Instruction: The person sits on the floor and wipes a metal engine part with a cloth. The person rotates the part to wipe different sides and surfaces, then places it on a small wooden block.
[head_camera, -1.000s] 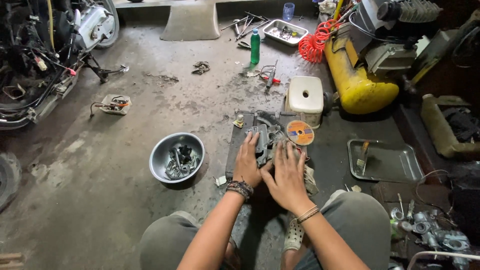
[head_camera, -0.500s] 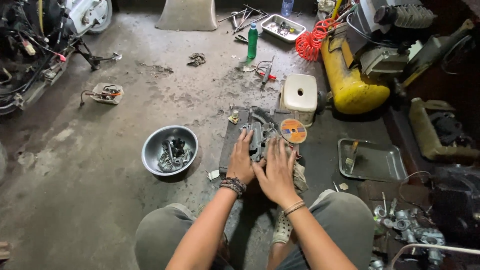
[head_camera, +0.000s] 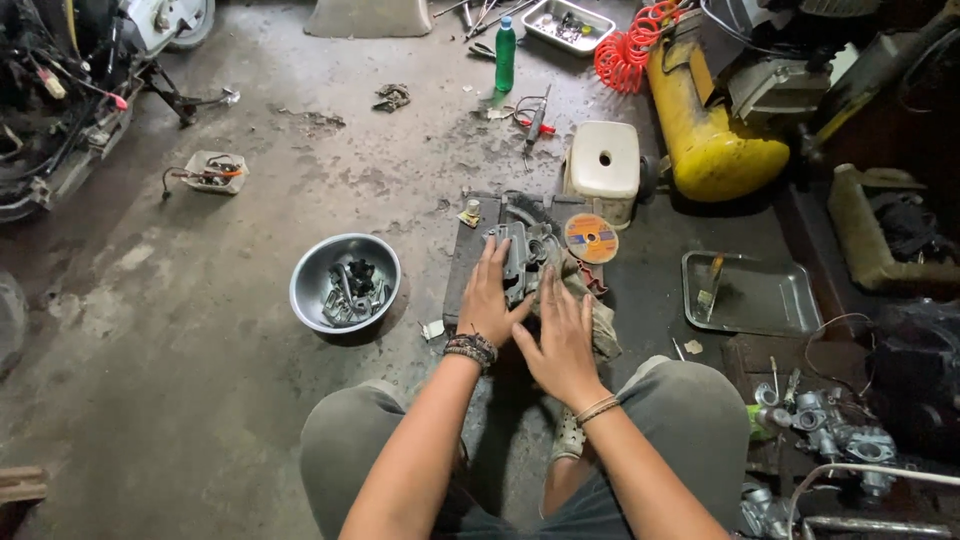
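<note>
I sit on a workshop floor with both hands on a grey metal engine part that lies on a dark mat. My left hand rests flat on the part's left side, fingers spread. My right hand presses down beside it on a dirty rag under the part. An orange round disc lies just right of the part.
A steel bowl holding several small metal pieces sits to the left. A white stool, a yellow air tank and a metal tray stand to the right. Carburettor parts lie at lower right, a motorcycle at upper left.
My hands stay on the engine part with only slight shifts. The camera has tilted a little, so the scene sits lower in view.
</note>
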